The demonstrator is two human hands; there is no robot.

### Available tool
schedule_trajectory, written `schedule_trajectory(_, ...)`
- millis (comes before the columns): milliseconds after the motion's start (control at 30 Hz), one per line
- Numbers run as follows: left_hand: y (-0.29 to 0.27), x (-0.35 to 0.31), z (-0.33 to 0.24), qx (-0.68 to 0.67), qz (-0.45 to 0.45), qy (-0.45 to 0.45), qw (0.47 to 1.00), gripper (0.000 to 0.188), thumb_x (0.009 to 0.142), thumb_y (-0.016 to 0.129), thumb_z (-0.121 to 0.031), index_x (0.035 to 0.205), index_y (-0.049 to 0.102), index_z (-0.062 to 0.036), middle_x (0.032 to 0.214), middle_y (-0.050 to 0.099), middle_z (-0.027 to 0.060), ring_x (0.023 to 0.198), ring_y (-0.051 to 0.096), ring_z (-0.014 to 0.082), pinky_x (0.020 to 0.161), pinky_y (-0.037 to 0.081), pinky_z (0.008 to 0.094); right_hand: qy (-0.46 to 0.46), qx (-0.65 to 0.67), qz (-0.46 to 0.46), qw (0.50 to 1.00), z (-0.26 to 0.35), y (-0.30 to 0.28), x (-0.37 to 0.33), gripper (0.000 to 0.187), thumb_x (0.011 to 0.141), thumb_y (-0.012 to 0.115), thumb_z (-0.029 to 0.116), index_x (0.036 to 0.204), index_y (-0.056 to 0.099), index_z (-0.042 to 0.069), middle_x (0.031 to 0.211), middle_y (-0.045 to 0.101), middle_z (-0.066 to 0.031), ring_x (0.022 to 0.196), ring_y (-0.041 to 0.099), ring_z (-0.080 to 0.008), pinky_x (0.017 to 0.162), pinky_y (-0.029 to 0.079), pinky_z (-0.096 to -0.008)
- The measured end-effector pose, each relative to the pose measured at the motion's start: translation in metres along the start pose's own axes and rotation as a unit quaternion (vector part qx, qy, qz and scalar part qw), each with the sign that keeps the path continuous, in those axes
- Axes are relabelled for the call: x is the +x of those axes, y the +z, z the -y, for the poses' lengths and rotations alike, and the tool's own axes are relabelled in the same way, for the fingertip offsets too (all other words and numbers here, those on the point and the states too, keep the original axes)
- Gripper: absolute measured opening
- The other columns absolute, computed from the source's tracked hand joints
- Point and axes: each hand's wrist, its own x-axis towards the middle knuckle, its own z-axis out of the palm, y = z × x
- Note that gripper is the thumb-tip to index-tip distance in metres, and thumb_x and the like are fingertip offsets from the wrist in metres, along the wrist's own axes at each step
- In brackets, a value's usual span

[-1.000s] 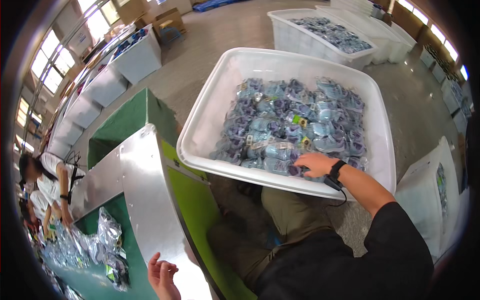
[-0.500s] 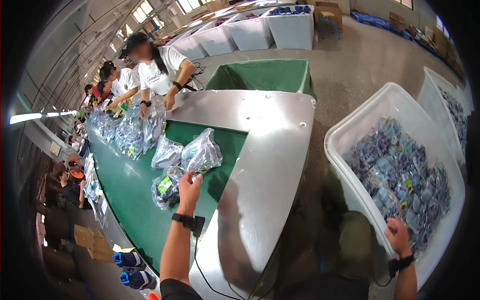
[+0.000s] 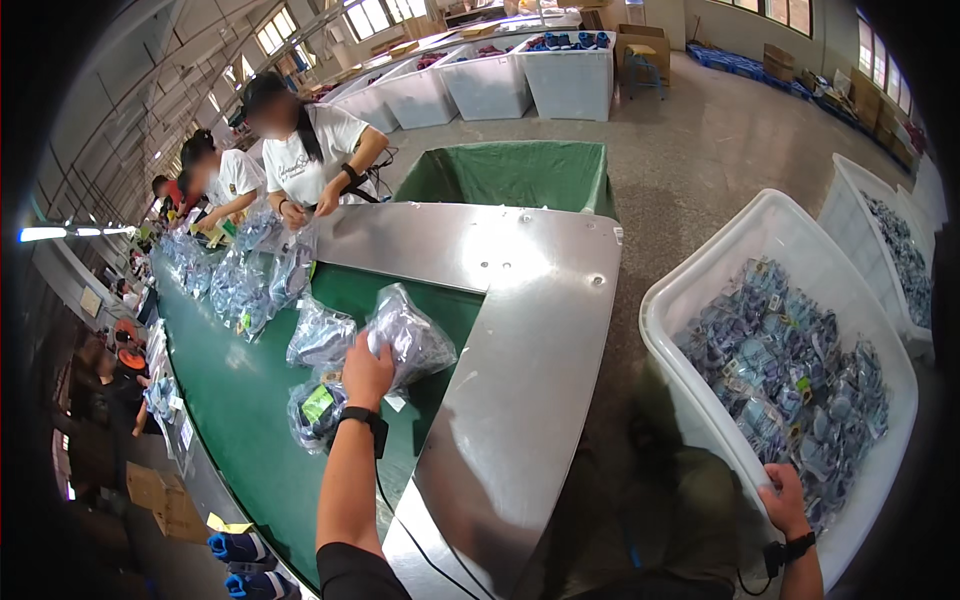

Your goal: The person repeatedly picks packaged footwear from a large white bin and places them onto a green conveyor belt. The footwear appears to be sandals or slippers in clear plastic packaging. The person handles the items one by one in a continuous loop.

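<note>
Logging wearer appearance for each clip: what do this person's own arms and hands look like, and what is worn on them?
Both forearms are bare, with no gloves. The left hand has a black band at the wrist with a thin dark cable running back along the arm; a black sleeve covers the upper arm. The right hand has a similar black wrist band with a cable looping from it. No markings visible.

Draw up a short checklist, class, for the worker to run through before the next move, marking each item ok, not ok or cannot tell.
1. Left hand rests on a clear bagged item: ok.
2. Its grip is closed on the bag: cannot tell.
3. Bag lies over the green belt: ok.
4. Right hand is at the white bin's rim: ok.
5. Right hand holds a packet: cannot tell.
6. Bin has packets left: ok.
</note>
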Motion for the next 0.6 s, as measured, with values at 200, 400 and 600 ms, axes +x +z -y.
schedule_trajectory(200,0.015,0.009,0.024,-0.005,-0.139,0.201,0.97,0.088,0.086,0.084,-0.056,0.148,0.057,0.0007,0.133,0.07,0.0299,0.12,0.07,0.0455,0.104,0.054,0.0513,-0.043,-0.053,-0.011,0.998,0.002,0.002,0.0,0.036,0.08,0.074,0.005,0.115,0.069,0.003,0.103,0.063,-0.0134,0.096,0.065,-0.0322,0.082,0.053,-0.0411)
schedule_trajectory(400,0.041,-0.035,0.005,-0.475,0.065,-0.106,0.871,0.069,0.086,0.09,-0.03,0.134,0.06,0.0093,0.123,0.072,0.0165,0.104,0.069,0.0239,0.095,0.054,0.0372,-0.087,-0.053,-0.002,0.995,0.009,-0.002,-0.004,0.04,0.081,0.075,0.007,0.119,0.066,0.001,0.104,0.062,-0.0165,0.1,0.063,-0.0371,0.089,0.052,-0.044)
schedule_trajectory(600,-0.005,-0.138,-0.032,-0.405,-0.162,0.078,0.897,0.052,0.083,0.088,-0.013,0.122,0.058,0.0023,0.11,0.067,0.0112,0.096,0.064,0.0222,0.09,0.052,0.0381,-0.126,-0.071,-0.012,0.989,0.064,-0.004,0.009,0.043,0.082,0.076,0.01,0.123,0.065,0.0,0.112,0.064,-0.0209,0.105,0.063,-0.0423,0.094,0.052,-0.0463)
